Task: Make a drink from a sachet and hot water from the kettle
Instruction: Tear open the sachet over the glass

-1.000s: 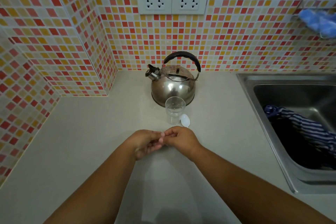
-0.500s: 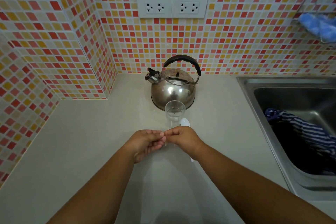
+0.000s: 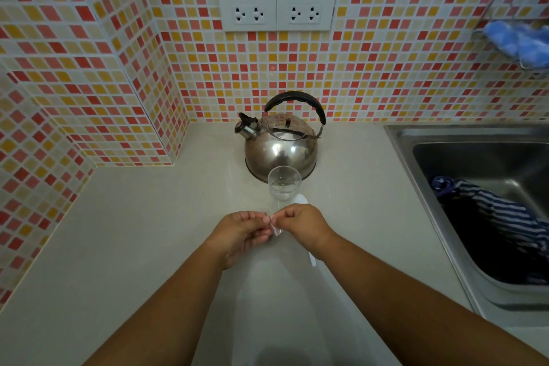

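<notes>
A steel kettle (image 3: 281, 154) with a black handle stands at the back of the counter, spout to the left. Just in front of it is a clear glass (image 3: 284, 186) with a little water in it. A white spoon (image 3: 302, 201) lies to the glass's right, mostly hidden under my right hand (image 3: 303, 227). My left hand (image 3: 242, 235) and right hand meet fingertip to fingertip below the glass, both pinching a small clear sachet (image 3: 274, 229), of which only a sliver shows.
A steel sink (image 3: 416, 145) sits at the right with a striped blue cloth (image 3: 490, 217) in it. Tiled walls close off the back and left. Two sockets (image 3: 276, 12) are on the wall above the kettle. A blue sponge (image 3: 517, 41) rests in a wall rack.
My hands stay together at the sachet, with the fingers shifted slightly. The view has tilted up a little, so everything sits lower in the frame.
</notes>
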